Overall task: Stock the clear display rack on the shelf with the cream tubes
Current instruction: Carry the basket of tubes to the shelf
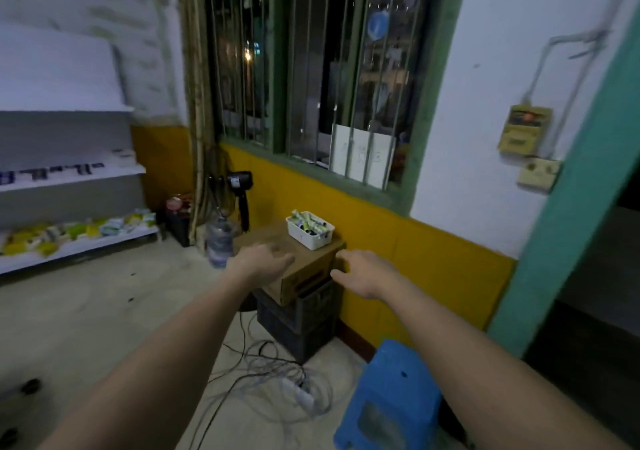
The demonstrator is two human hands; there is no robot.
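Hands [311, 269] outstretched, fingers relaxed

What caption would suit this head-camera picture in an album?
Both bare hands, left hand and right hand, reach toward a white basket of tubes standing on a cardboard box.

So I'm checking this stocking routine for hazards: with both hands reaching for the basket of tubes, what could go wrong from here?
1. The white basket sits near the edge of a cardboard box stacked on a dark crate; a bump from the left hand or right hand might tip it.
2. Loose cables and a blue stool lie underfoot, so turning toward the shelf risks a trip.
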